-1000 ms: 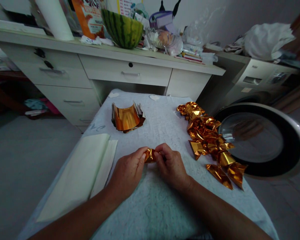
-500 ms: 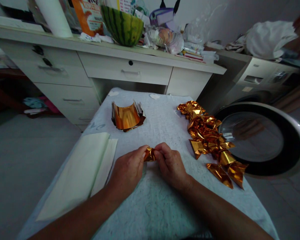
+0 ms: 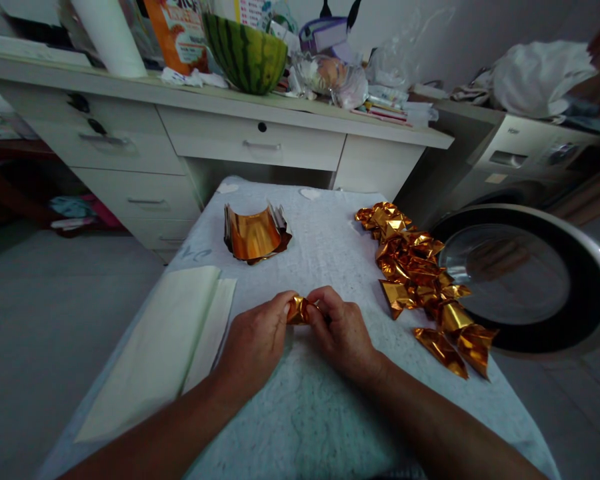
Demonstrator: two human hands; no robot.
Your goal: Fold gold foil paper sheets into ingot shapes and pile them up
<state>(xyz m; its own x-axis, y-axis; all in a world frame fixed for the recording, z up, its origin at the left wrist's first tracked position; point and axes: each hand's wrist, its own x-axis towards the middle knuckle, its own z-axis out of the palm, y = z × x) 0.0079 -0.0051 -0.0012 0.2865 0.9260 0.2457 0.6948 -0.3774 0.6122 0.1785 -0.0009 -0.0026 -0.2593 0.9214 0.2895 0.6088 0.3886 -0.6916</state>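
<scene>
Between my two hands, low over the cloth-covered table (image 3: 320, 413), is a small folded piece of gold foil paper (image 3: 298, 311). My left hand (image 3: 257, 340) pinches its left end between thumb and fingers. At the other end, my right hand (image 3: 343, 333) grips it with thumb and curled forefinger. Both fists hide the ends of the piece. Beyond my left hand stands a curved stack of gold foil sheets (image 3: 254, 235). Off to the right lies a long heap of folded gold foil pieces (image 3: 410, 260).
Pale folded paper sheets (image 3: 155, 353) lie at the table's left. Behind the table is a white desk with drawers (image 3: 250, 137), holding a cut watermelon (image 3: 247, 53) and bags. A washing machine's open round door (image 3: 520, 273) stands close by the table's right edge.
The fingers of my right hand have shifted slightly on the foil piece, and a bit of foil now shows past them. Otherwise little has moved.
</scene>
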